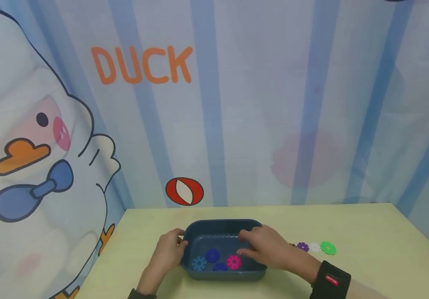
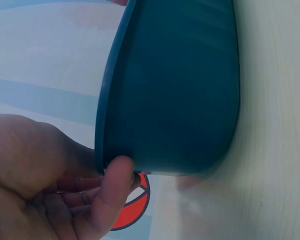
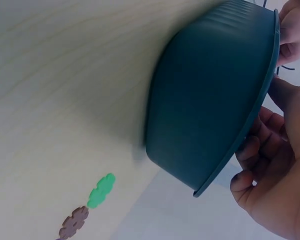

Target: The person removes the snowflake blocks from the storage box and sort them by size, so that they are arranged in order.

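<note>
Four visible discs (image 1: 234, 262) lie in the tray (image 1: 222, 275): left hand (image 1: 168, 250) grips its left end; right hand (image 1: 268, 248), fingers parted, apparently selects one, next likely requiring a pinch.

Black right wristband (image 1: 330, 291), red label (image 1: 331, 280), pale sleeve (image 1: 364, 290).

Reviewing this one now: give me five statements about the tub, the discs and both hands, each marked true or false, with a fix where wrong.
1. The left hand holds the left end of the blue tub. True.
2. The pink disc lies outside the tub. False: it lies inside.
3. The green disc lies on the table, right of the tub. True.
4. The right hand rests flat on the table. False: it is at the tub's right end, fingers bent.
5. In the head view, the light blue disc is left of the pink one. True.
</note>
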Available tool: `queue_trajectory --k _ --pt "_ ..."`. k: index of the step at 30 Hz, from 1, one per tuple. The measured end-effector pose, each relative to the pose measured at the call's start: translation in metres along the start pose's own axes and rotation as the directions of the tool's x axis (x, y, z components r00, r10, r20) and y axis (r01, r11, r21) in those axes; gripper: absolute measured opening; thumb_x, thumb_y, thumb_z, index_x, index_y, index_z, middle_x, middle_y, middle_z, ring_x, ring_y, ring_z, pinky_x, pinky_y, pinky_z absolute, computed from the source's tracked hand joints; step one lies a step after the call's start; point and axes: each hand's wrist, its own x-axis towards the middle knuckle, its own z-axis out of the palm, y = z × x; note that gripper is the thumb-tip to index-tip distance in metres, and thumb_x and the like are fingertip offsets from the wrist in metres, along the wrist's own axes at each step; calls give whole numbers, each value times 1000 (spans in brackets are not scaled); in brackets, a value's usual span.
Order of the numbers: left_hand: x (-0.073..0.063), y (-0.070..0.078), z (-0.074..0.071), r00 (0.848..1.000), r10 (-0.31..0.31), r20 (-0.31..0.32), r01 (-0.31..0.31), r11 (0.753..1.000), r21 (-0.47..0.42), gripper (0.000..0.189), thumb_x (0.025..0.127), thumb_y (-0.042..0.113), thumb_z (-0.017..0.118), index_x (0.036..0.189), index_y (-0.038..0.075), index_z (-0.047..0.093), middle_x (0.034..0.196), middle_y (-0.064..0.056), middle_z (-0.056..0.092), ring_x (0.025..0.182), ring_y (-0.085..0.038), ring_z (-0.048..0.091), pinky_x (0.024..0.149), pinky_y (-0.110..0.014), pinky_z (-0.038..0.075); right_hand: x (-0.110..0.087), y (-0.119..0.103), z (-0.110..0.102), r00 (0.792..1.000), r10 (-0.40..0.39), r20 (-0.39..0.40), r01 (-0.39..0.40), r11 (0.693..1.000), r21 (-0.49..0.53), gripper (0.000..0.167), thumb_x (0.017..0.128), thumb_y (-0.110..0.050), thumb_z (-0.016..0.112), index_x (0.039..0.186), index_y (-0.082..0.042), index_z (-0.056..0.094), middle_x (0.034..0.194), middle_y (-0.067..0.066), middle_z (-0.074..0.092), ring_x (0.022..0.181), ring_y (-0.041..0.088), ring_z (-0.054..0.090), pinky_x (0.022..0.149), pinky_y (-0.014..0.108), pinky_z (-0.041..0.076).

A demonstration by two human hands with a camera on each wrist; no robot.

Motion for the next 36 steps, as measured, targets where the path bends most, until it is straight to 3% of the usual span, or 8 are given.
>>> queue_trajectory --k 5,13,19,27,36 --pt "1 -1 0 1000 -4 0 4 1000 -7 35 101 0 66 134 -10 61 100 -18 69 73 -18 69 46 -26 62 10 -3 8 999 2 51 -2 1000 0 30 97 -37 78 113 -13 71 74 -12 65 61 -4 52 60 21 54" --pt "1 -4 1 1000 6 -5 -6 1000 -20 33 100 -1 67 132 -10 62 98 -17 69 73 -19 69 45 -26 62 20 -10 24 984 38 176 -51 996 70 40 95 -45 78 120 -14 68 66 -18 54 55 -2 48 56 19 46" --pt "1 -2 -1 1000 1 5 -1 1000 -29 33 100 -1 66 132 -9 62 100 -17 69 72 -18 69 45 -26 62 28 -15 30 967 24 254 -52 993 102 38 97 -46 76 121 -18 68 75 -18 58 61 -2 52 59 18 49" --pt "2 -1 0 1000 -2 15 2 999 -37 33 101 -1 65 133 -9 62 99 -17 69 67 -17 68 45 -27 62 39 -15 36 956 6 293 -37 994 100 35 95 -44 79 117 -19 67 87 -14 71 74 -5 63 70 18 59" --pt "1 -1 -1 1000 1 18 0 999 -46 34 101 -2 65 133 -9 62 99 -17 69 68 -17 68 45 -28 62 46 -13 45 940 -10 340 0 1000 30 33 90 -35 85 113 -20 66 84 -13 66 72 -3 58 65 16 54"
